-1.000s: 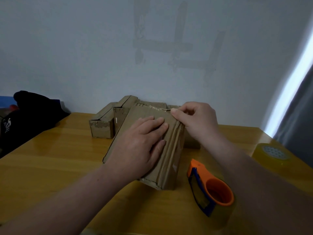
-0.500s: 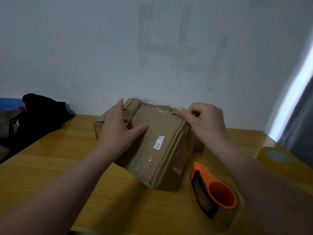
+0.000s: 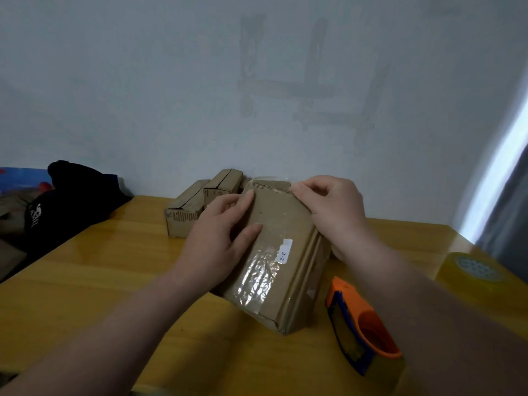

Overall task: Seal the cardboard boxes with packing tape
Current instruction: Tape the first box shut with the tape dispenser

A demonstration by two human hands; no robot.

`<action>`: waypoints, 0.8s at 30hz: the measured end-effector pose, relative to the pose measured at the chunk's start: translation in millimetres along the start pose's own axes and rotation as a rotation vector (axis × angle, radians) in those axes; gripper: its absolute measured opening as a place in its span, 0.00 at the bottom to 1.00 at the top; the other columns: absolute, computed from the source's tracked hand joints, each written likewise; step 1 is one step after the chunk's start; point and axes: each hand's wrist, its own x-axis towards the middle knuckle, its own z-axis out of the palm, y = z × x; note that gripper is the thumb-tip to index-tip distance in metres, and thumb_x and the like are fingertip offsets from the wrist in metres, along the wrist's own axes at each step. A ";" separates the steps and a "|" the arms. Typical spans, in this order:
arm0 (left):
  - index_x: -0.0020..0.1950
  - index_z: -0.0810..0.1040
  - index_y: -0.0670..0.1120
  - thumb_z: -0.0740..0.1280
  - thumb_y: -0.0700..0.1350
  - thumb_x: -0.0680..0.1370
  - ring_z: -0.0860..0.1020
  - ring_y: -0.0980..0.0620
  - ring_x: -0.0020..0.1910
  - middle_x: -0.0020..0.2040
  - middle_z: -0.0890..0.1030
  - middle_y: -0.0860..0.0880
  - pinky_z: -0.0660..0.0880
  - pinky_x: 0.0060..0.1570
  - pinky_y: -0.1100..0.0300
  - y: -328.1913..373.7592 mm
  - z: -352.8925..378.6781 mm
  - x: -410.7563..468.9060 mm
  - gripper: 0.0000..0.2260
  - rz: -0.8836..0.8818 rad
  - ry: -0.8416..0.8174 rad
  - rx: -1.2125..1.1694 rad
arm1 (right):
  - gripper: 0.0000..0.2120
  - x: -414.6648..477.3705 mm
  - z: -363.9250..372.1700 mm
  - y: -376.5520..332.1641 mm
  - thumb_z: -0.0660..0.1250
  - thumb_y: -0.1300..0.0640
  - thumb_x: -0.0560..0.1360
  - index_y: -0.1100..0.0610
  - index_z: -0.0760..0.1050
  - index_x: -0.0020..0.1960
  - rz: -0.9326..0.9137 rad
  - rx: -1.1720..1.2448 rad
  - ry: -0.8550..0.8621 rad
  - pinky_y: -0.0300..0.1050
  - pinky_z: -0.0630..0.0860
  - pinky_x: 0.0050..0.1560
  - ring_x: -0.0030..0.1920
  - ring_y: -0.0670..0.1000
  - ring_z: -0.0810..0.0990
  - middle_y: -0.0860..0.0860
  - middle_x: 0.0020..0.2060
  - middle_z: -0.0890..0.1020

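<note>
Glossy wooden table, taped corrugated box

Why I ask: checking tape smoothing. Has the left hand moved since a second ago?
Yes. The left hand slid left across the box, away from the tape dispenser toward the small boxes behind, uncovering the white label.

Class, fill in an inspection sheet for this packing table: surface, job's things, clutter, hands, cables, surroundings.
Surface: glossy wooden table.
Job's things: cardboard box with clear tape and a label on top; tape dispenser and tape roll to its right; small boxes behind.
Clutter: black cloth at left.
Hands: left hand lies on the box's left part; right hand pinches its far right corner.
Cables: nothing seen.
Surroundings: pale wall; curtain at right.
</note>
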 end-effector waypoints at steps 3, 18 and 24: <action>0.72 0.67 0.55 0.62 0.55 0.77 0.67 0.61 0.63 0.66 0.69 0.56 0.66 0.58 0.66 2.4 -1.6 -5.1 0.23 0.040 0.034 -0.032 | 0.08 -5.7 0.4 0.0 0.70 0.55 0.74 0.55 0.83 0.38 0.026 0.116 0.003 0.50 0.79 0.46 0.40 0.50 0.82 0.48 0.35 0.84; 0.40 0.83 0.51 0.73 0.46 0.65 0.79 0.49 0.47 0.45 0.84 0.51 0.78 0.46 0.47 -10.4 -23.5 -28.8 0.05 -0.087 -0.112 -0.579 | 0.03 -60.6 -10.6 27.1 0.73 0.60 0.71 0.52 0.83 0.42 -0.271 0.124 -0.354 0.36 0.79 0.46 0.44 0.41 0.83 0.44 0.41 0.85; 0.38 0.80 0.56 0.71 0.46 0.68 0.76 0.56 0.47 0.44 0.83 0.58 0.74 0.44 0.58 -24.5 -4.1 -54.9 0.04 0.035 -0.148 -0.307 | 0.20 -69.6 -23.4 42.6 0.76 0.41 0.63 0.33 0.76 0.53 -0.184 -0.237 -0.772 0.36 0.73 0.54 0.56 0.35 0.73 0.33 0.54 0.77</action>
